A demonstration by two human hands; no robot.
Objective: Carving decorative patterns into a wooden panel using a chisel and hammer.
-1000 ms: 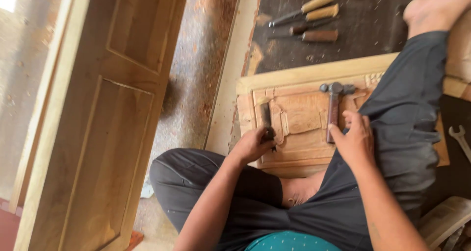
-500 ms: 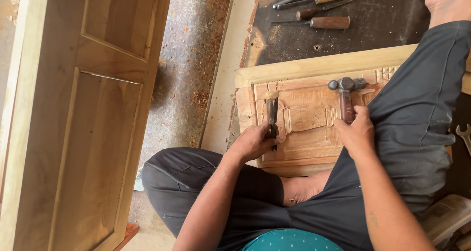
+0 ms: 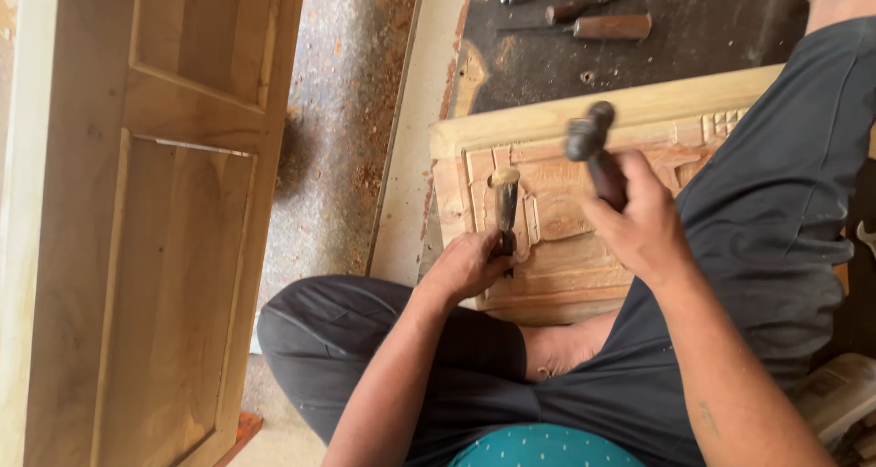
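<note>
- hammer (image 3: 591, 148) head motion-blurred
- chisel (image 3: 505, 213) tip hidden behind left hand (image 3: 470, 266)
- spare chisels (image 3: 584, 11) cut off at top edge
- carved panel (image 3: 557, 239) partly under leg

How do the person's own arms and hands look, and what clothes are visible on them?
Both forearms are bare, with no sleeves reaching them. The left hand and the right hand wear no gloves, and no rings or watch can be seen. The right forearm has a small dark mark. The person wears dark grey trousers and a teal top with small white dots.
</note>
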